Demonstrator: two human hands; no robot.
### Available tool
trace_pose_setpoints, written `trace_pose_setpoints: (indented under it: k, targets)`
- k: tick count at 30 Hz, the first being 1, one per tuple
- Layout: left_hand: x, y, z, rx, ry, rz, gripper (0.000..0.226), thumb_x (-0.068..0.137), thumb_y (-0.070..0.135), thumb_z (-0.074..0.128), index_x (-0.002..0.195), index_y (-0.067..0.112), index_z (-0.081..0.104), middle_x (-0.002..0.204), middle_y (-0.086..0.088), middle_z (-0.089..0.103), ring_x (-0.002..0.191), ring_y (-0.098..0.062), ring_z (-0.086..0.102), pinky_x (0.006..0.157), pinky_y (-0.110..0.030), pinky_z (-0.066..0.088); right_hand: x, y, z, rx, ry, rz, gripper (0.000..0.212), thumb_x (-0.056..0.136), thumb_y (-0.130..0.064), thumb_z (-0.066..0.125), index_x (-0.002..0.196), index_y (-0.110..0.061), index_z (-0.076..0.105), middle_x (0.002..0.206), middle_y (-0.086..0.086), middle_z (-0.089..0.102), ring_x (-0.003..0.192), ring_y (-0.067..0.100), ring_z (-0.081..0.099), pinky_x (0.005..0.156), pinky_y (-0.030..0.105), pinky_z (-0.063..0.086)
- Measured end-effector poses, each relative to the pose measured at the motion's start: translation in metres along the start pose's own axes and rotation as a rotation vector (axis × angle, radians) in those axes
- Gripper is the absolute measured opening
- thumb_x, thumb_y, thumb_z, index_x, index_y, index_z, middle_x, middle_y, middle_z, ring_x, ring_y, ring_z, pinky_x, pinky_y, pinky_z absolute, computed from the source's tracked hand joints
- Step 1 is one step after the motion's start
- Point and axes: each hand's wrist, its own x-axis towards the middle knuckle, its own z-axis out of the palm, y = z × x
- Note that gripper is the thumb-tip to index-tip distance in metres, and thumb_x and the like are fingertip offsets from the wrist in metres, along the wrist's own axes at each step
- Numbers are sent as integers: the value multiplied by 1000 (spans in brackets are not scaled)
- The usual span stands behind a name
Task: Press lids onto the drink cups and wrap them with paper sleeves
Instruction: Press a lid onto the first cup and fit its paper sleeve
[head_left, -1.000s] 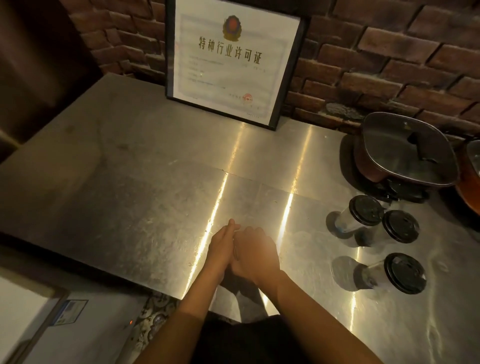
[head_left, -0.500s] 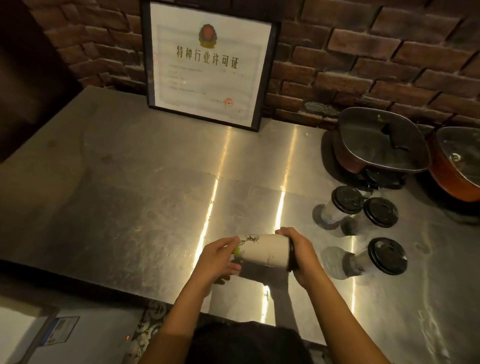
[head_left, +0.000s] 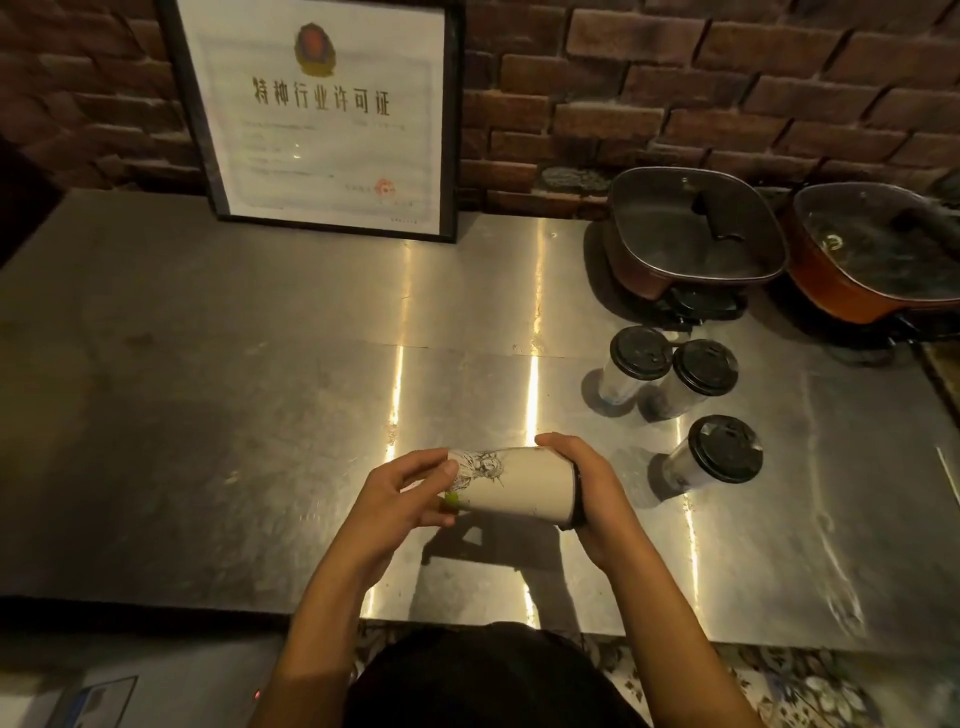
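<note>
The sleeved cup (head_left: 511, 488) is on its side in the air, just above the steel counter (head_left: 208, 415), near its front edge. Paper sleeve (head_left: 524, 486) already covers most of the body, black lid end pointing right. Right hand (head_left: 597, 499) is cupped over that lid end, gripping it. Left hand (head_left: 405, 493) pinches the base end, thumb on the sleeve's printed drawing.

Imo this is the seat-the-sleeve step: push sleeve twd the lid w/ the left, brace w/ the right, don't squeeze the body or the lid could pop.

Right of this cup, 3 lidded cups (head_left: 711, 457) stand w/o sleeves, two touching, one nearer. Behind those, two pans (head_left: 691, 234) by the brick wall.
</note>
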Motion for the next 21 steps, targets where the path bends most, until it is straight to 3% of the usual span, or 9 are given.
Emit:
trace_pose_setpoints:
  k: [3,8,11,15,19,21]
  targets:
    - [-1,0,-4,33,-25,40,36,91,21,73,127,24,71,122,0,73,105,-24,74,82,-37,64,-2,1,1,-4,-12,-6,36,93,-43,59,114,-15,67,101,10,71,86,23,65,53,27,43]
    - [-1,5,-5,-8,1,-9,28,90,25,74,117,20,74,109,-6,79,87,-24,78,70,-35,64,-5,-1,7,-106,-30,-113,19,97,-38,59,108,-26,69,109,6,70,99,26,68,58,30,46]
    - [0,4,-11,-13,-26,45,34,86,20,79,119,23,75,117,-2,77,102,-26,76,80,-39,64,-5,-4,7,-71,-57,-102,21,97,-32,58,110,-21,69,107,10,73,92,22,70,54,28,42]
    - [2,7,-10,-54,9,45,47,76,35,79,121,22,73,113,-6,78,101,-26,77,78,-37,64,-6,-4,11,-24,-51,-109,22,97,-32,58,110,-18,70,107,12,72,91,22,69,53,27,43]
    - [3,5,-13,-112,-64,91,51,75,23,82,125,18,71,121,-9,76,111,-28,73,90,-45,61,-7,-5,10,-7,-58,-122,23,99,-32,57,114,-18,68,107,16,71,82,18,70,51,22,46]
    - [3,7,-10,-109,-38,94,50,75,27,81,123,17,72,119,-8,76,109,-26,74,88,-43,62,-7,-8,8,22,-69,-116,25,98,-32,58,114,-16,68,104,18,70,76,15,69,49,22,44]
